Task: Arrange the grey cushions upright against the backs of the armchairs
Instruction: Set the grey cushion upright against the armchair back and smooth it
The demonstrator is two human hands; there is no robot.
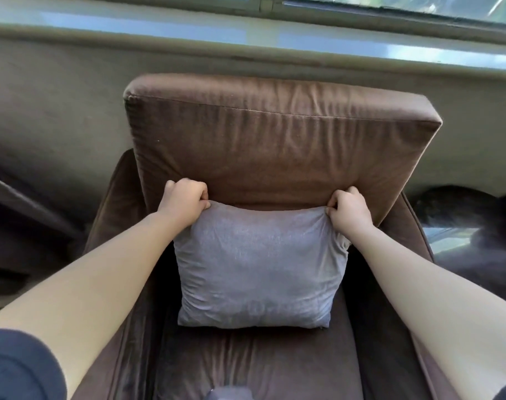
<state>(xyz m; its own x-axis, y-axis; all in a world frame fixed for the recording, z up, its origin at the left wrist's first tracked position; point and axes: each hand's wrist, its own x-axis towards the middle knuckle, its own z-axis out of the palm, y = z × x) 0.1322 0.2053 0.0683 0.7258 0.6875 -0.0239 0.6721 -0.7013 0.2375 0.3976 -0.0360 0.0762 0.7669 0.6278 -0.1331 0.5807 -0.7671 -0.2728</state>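
A grey cushion (260, 272) stands upright on the seat of a brown armchair (275, 145), leaning against its thick back cushion. My left hand (185, 202) pinches the cushion's top left corner. At the top right corner, my right hand (348, 210) pinches the fabric in the same way. The cushion's bottom edge rests on the seat. A bit of another grey object (228, 393) shows at the bottom edge of the view, on the seat's front.
Behind the armchair runs a wall with a window sill (246, 36) and window above. A dark piece of furniture (29, 215) lies to the left, and a dark shape beside a glossy surface (459, 223) sits to the right.
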